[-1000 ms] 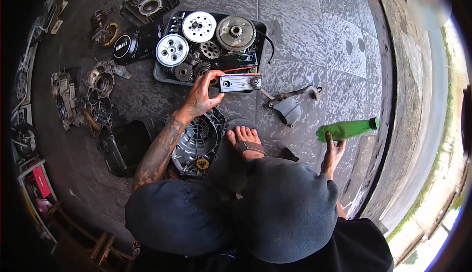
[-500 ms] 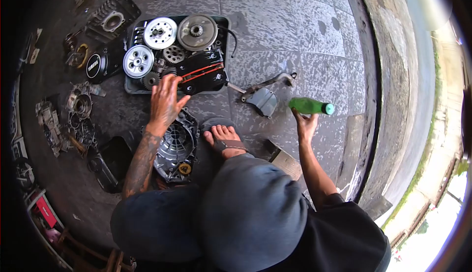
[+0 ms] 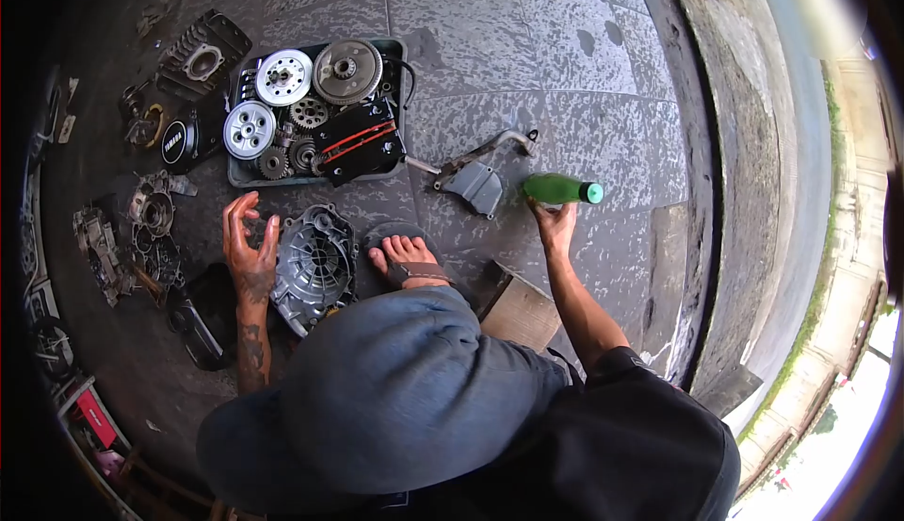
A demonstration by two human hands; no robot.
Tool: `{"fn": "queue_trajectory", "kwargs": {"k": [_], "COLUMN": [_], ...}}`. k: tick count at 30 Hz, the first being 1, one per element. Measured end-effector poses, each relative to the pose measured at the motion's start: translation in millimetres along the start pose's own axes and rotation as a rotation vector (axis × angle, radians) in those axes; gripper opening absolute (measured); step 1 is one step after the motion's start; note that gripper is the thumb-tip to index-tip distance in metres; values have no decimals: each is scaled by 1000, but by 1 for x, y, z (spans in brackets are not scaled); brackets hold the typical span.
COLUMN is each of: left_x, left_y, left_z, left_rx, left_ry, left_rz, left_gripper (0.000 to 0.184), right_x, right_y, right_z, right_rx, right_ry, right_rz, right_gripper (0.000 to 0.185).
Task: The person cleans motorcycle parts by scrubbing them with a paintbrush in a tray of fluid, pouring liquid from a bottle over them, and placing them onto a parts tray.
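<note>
My left hand (image 3: 250, 248) is raised with its fingers apart and holds nothing, beside the left edge of a round ribbed engine cover (image 3: 317, 262). A green bottle (image 3: 556, 188) with a dark-sided cap lies sideways in my right hand (image 3: 556, 224), whose fingers are partly hidden behind it. Left of the bottle, a grey metal cover (image 3: 474, 187) rests on the floor by a bent lever (image 3: 485, 151). Farther up, a tray (image 3: 315, 180) holds metal gears, discs and a black part with red-orange strips (image 3: 361, 147).
At the left lie a finned cylinder (image 3: 202, 57), a black YAMAHA cover (image 3: 179, 142), engine casings (image 3: 153, 210) and a black container (image 3: 200, 326). My sandalled foot (image 3: 407, 254) is on the floor near a wooden block (image 3: 520, 311). A ledge (image 3: 739, 182) runs along the right.
My left hand has let go of the silver rectangular part over the tray and drawn back toward me, opening. My right hand has moved left with the bottle. The view has shifted.
</note>
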State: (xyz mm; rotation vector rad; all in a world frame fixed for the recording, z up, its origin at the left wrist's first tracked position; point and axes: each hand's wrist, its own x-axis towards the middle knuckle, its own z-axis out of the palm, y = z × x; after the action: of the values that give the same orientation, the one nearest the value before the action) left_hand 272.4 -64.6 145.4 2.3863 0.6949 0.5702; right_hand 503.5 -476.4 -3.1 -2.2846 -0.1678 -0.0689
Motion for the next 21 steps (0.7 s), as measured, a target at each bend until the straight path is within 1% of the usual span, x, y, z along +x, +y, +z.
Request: {"fn": "queue_trajectory", "kwargs": {"k": [2,3,4,7,10,12,13,14,16,18,19,21], "left_x": [-7,-11,-14,-27,-39,-45,-47,-51,-57,-62,-63,-64], "left_y": [1,1,0,-3,-4,-4,-7,-10,-11,-6,-4,-1], "left_z": [-7,-10,-13,-19,-25,-31,-34,-36,-41,-43,-44,-47], "left_rx": [19,22,28,-13,-21,-40,-34,-59,-81,-161,-159,-217], "left_ry": [17,27,35,61,82,104,117,137,158,182,185,177], "left_rz": [-43,-38,-38,-69,-77,-101,-103,-113,-125,-176,-174,-171], "left_gripper": [40,41,41,42,42,41,41,41,40,38,38,38], "right_x": [-3,-3,-4,-8,-15,-24,-22,-23,-29,-34,-32,-23], "right_y": [-13,-9,-5,2,2,21,10,1,-19,-49,-65,-91], "right_z": [-5,-6,-6,-12,-17,-24,-32,-35,-34,-11,2,26], "right_rx": [73,54,62,47,67,-205,-209,-206,-65,-73,-70,-364], "right_ry": [-4,-7,-10,-52,1,-96,-319,-327,-682,-560,-560,-396], "right_rz": [64,17,11,77,51,149,377,368,182,-130,-132,-300], "right_gripper": [60,64,64,70,65,61,59,59,59,68,68,83]}}
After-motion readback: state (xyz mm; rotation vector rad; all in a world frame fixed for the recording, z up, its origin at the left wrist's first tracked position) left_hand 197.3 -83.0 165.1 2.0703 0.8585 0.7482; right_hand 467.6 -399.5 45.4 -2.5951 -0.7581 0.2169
